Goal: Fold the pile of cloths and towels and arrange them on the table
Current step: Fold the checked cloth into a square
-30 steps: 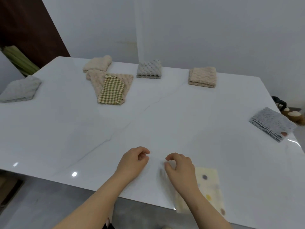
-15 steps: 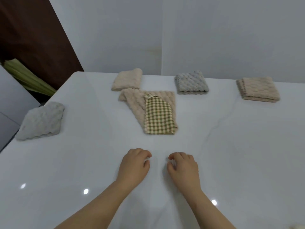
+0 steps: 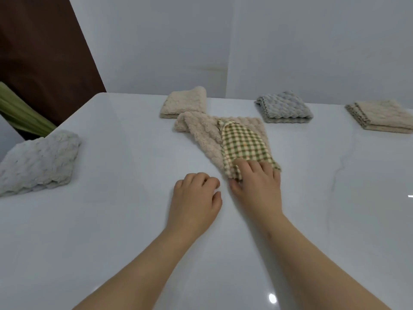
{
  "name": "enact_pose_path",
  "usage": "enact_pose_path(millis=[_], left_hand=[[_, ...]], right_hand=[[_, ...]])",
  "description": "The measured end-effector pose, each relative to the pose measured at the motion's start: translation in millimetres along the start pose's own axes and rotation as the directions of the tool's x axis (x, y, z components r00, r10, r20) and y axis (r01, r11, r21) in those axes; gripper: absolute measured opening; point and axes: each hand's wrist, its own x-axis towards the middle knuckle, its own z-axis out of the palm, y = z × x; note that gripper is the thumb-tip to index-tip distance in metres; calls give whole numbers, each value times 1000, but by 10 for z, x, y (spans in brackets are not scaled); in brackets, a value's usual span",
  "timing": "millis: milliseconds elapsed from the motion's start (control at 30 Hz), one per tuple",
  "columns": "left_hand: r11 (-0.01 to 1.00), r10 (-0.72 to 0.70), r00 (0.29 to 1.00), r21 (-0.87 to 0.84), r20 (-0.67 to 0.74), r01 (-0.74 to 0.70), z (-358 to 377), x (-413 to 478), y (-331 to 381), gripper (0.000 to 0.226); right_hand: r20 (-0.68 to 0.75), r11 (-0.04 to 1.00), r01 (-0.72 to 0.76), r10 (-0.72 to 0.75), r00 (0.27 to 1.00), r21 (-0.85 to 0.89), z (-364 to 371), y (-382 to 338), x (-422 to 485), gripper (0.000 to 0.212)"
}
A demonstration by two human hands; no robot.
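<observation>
- Half a second ago both hands rested curled on the bare surface short of the cloths; since then the right hand [image 3: 257,182] has gone forward onto the green checked cloth [image 3: 243,144], and the view has drawn closer to the pile.
- We see the right grip closed on the near end of that checked cloth: the fingers [image 3: 252,166] lie bent on top of it and the thumb sits against its near edge, with cloth showing between thumb and forefinger.
- Our left hand [image 3: 194,198] sits just beside the right one on the white surface [image 3: 111,220], apart from the cloth. Its grip is curled in, fingertips tucked under, and it holds nothing.
- We find the checked cloth lying on top of a beige bobbled towel [image 3: 203,135], which is spread flat and not yet folded, with one corner pointing toward us.
- Just behind that towel, touching or nearly touching its far corner, lies a folded beige towel [image 3: 183,104].
- Along the far edge of the surface, further right, we see a folded grey towel [image 3: 283,107] and then a folded tan towel [image 3: 380,117], well apart from each other.
- At the left edge sits a folded pale grey towel [image 3: 40,159], far from the rest.
- Beyond the left corner we make out green striped leaves [image 3: 22,115] against a dark brown panel [image 3: 44,52].
</observation>
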Motion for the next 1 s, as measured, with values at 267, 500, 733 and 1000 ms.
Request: enact_pose_path(millis=[267, 500, 733, 1000], left_hand=[[999, -37, 998, -32, 48, 38, -122, -358, 3, 27], [996, -44, 998, -77, 37, 47, -374, -954, 29, 25], [867, -261, 963, -423, 64, 263, -514, -994, -20, 18], [884, -283, 958, -377, 39, 276, -405, -712, -78, 19]], right_hand=[[-223, 949, -18, 92, 970, 316, -190, -68, -361, 9], [-180, 934, -25, 94, 979, 355, -530, -322, -971, 10], [160, 827, -121, 38, 986, 548, -746, -432, -1155, 10], [339, 816, -264, 89, 936, 514, -598, -514, -781, 17]])
